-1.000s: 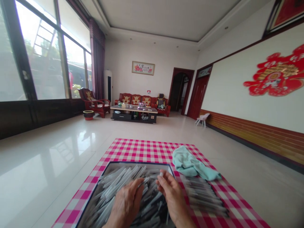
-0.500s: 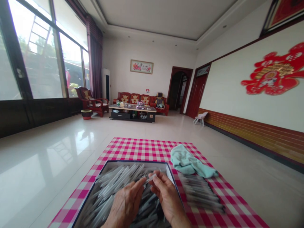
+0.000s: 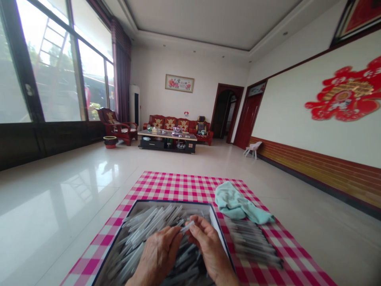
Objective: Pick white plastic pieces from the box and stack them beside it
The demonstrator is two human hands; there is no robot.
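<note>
Over an open box [image 3: 215, 219] of loose translucent pen barrels [image 3: 149, 227] and dark pen parts [image 3: 188, 260], both my hands meet. A short length of a translucent pen barrel [image 3: 187, 226] shows between them. My left hand [image 3: 159, 252] is closed, its thumb and forefinger pinching the near end. With thumb and fingertips, my right hand [image 3: 206, 242] grips the far end. The rest of the barrel is hidden by my fingers. Right of the box, a row of clear pens with dark ends [image 3: 253, 240] lies side by side, somewhat blurred.
A pink-and-white checked cloth [image 3: 178, 186] covers the table under the box. Behind the row of pens lies a crumpled mint-green cloth [image 3: 238, 202]. Farther off across the tiled floor stand a low table [image 3: 166, 142], a red wooden sofa [image 3: 169, 123] and a small pale chair [image 3: 253, 149].
The camera view has shifted slightly. My hands stay together over the box, and my right fingers have shifted a little around the pen barrel. The row of pens and the green cloth are unmoved.
</note>
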